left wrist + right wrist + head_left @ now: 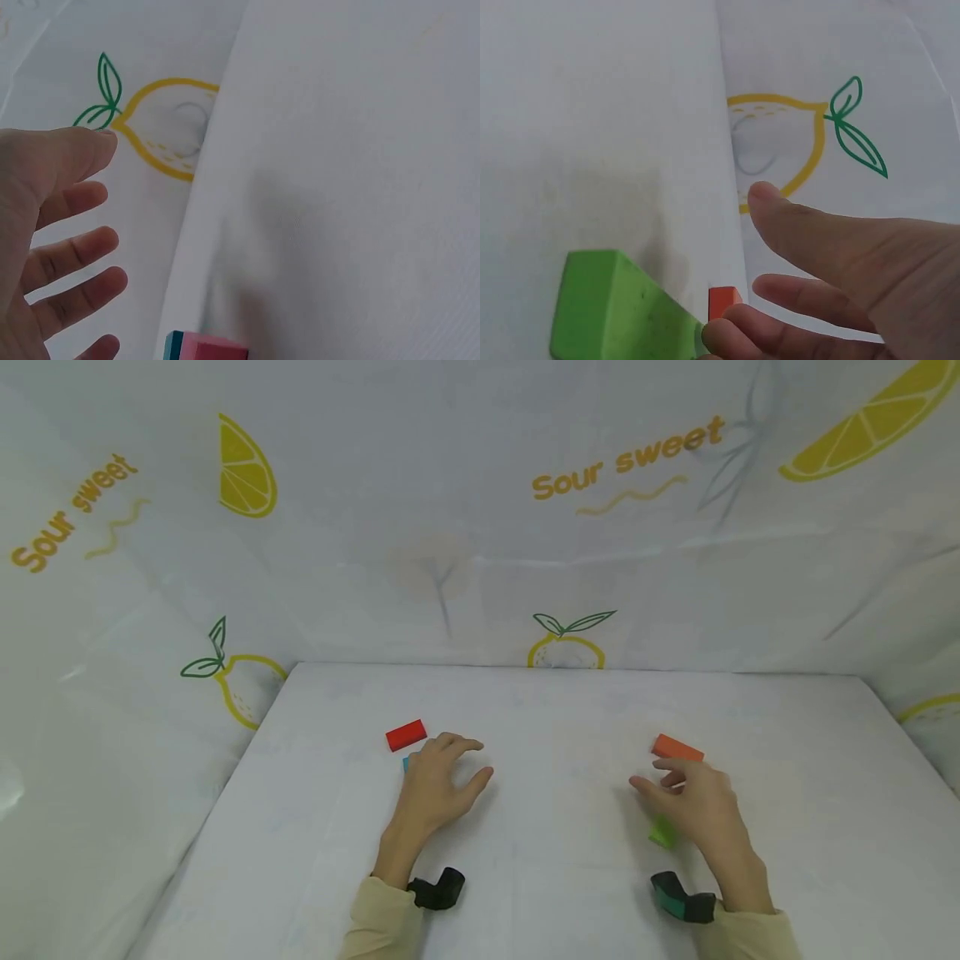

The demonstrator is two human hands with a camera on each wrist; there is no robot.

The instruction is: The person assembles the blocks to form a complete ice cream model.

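"Sour sweet" (624, 462) twice on backdrop (375, 485)

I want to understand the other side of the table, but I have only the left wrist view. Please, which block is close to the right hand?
Observer: In the head view, a green block is close to the right hand.
Operator: Thank you. Is there also another block near?
Observer: Yes, an orange block lies at the far side of that hand.
Operator: Does the hand hold one?
Observer: No, neither is in its grasp.
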